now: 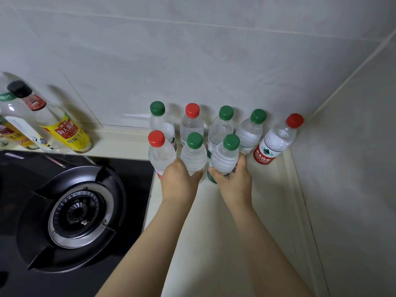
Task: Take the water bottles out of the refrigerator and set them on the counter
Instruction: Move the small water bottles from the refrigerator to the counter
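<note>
**A:** anything readable?
**B:** yeah, on my feed the far-right bottle (278, 140) says "农夫山泉 NONGFU SPRING" on red; the sauce bottle (64, 129) says "海天酱油" on yellow. Other labels too blurry for me.

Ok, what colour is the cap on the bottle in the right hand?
Green cap, clearest in the head view.

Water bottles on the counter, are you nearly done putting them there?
Six bottles already stand on the counter. The left hand grips the middle front bottle; the right hand grips the right front bottle. The refrigerator is out of view, so what's left is unknown.
</note>
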Demonstrator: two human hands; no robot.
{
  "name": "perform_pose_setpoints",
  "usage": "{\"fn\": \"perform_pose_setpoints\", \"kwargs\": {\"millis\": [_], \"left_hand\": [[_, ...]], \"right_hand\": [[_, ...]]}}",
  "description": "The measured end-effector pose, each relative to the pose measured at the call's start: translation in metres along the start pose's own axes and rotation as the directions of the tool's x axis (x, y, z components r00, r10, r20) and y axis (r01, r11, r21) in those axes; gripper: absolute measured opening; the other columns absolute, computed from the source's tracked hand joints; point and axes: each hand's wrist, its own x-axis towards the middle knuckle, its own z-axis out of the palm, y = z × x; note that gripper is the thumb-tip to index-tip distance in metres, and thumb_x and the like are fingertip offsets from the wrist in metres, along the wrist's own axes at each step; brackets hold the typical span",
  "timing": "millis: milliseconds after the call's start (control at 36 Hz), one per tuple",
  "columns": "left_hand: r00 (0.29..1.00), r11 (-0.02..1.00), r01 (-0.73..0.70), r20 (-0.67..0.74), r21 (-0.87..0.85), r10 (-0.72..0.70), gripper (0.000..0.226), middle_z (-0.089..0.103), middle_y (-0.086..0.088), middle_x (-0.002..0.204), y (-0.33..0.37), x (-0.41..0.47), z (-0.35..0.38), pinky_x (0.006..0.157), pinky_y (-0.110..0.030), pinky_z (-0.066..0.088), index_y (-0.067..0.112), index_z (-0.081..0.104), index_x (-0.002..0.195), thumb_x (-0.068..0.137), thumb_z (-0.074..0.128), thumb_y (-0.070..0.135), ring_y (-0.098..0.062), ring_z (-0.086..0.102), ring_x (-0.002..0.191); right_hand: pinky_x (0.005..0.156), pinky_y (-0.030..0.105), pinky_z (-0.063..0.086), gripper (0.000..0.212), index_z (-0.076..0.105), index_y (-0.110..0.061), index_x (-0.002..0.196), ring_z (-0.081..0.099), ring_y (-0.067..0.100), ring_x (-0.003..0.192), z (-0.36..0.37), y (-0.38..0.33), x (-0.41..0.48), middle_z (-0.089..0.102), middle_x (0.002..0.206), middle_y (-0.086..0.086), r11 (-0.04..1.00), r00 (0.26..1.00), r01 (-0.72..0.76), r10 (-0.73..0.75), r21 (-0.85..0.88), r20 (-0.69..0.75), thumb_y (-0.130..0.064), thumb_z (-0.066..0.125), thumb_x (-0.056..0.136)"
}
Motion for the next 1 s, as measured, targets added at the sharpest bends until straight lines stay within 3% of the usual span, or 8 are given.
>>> {"fn": "perform_pose_setpoints", "kwargs": {"millis": [194,250,389,472,556,722,861,1000], "left_hand": [[0.996,0.993,0.004,0.089,0.117,-0.014,0.039,0.066,-0.014,0.096,0.001,-0.002,-0.008,0.066,-0.028,0.037,0.004,0.061,0.098,0.089,0.063,0.041,-0.030,0.060,0.088],[0.992,0.995,0.009,0.124,0.103,-0.021,0.035,0.066,-0.014,0.096,0.000,-0.007,-0.009,0.067,-0.027,0.036,0.004,0.061,0.098,0.091,0.059,0.038,-0.030,0.059,0.087],[0.990,0.998,0.068,0.127,-0.013,-0.065,0.040,0.044,-0.005,0.065,-0.002,-0.030,-0.021,0.062,-0.028,0.031,0.012,0.038,0.066,0.090,0.060,0.034,-0.035,0.058,0.088],[0.992,0.992,0.041,0.120,-0.117,-0.027,0.028,0.063,-0.016,0.092,-0.004,-0.046,-0.032,0.065,-0.025,0.032,0.004,0.055,0.089,0.089,0.063,0.031,-0.033,0.059,0.094],[0.998,0.975,-0.019,0.059,-0.219,0.033,0.033,0.067,-0.010,0.105,-0.009,-0.064,-0.046,0.072,-0.023,0.038,0.002,0.062,0.106,0.087,0.065,0.029,-0.025,0.061,0.101],[0.992,0.879,-0.123,-0.027,-0.460,0.124,0.026,0.069,0.009,0.104,-0.019,-0.107,-0.085,0.091,-0.030,0.052,0.023,0.062,0.105,0.082,0.073,0.030,-0.009,0.064,0.101],[0.983,0.840,-0.182,-0.065,-0.511,0.174,0.042,0.064,0.017,0.098,-0.024,-0.135,-0.117,0.081,-0.011,0.046,0.018,0.060,0.118,0.081,0.075,0.027,-0.003,0.063,0.099],[0.971,0.798,-0.240,-0.125,-0.553,0.205,0.042,0.069,0.012,0.102,-0.027,-0.161,-0.144,0.087,-0.021,0.051,0.016,0.060,0.120,0.081,0.075,0.021,-0.004,0.066,0.096]], "right_hand": [[0.096,0.025,0.041,0.078,0.036,-0.026,0.142,0.051,0.010,0.120,-0.013,-0.003,-0.005,0.054,0.135,-0.008,0.997,0.993,-0.066,0.068,-0.030,0.094,-0.019,0.078,0.077],[0.103,0.031,0.040,0.083,0.030,-0.025,0.146,0.044,0.015,0.129,-0.018,-0.002,-0.010,0.048,0.143,-0.005,0.993,0.991,-0.101,0.105,-0.054,0.084,-0.024,0.077,0.078],[0.102,0.035,0.043,0.070,0.037,-0.019,0.142,0.048,0.018,0.125,-0.033,-0.010,-0.033,0.049,0.138,0.000,0.986,0.985,-0.162,0.164,-0.049,0.056,-0.027,0.074,0.083],[0.096,0.033,0.046,0.057,0.045,-0.017,0.134,0.054,0.017,0.114,-0.043,-0.019,-0.051,0.055,0.128,0.001,0.987,0.986,-0.159,0.160,-0.018,0.046,-0.022,0.072,0.084],[0.088,0.028,0.046,0.045,0.054,-0.018,0.125,0.059,0.016,0.105,-0.052,-0.030,-0.071,0.060,0.117,-0.001,0.990,0.989,-0.140,0.139,0.030,0.047,-0.019,0.072,0.084],[0.075,0.016,0.044,0.030,0.058,-0.036,0.093,0.062,0.010,0.090,-0.069,-0.063,-0.110,0.066,0.099,-0.011,0.994,0.999,0.015,-0.018,0.108,0.033,-0.011,0.071,0.083],[0.088,0.028,0.049,0.026,0.065,-0.026,0.106,0.066,0.010,0.097,-0.079,-0.088,-0.143,0.071,0.102,-0.006,0.981,0.996,0.071,-0.078,0.183,0.034,-0.014,0.071,0.084],[0.087,0.027,0.050,0.026,0.065,-0.030,0.103,0.066,0.008,0.097,-0.082,-0.112,-0.173,0.071,0.104,-0.006,0.964,0.987,0.147,-0.158,0.222,0.032,-0.013,0.072,0.083]]}}
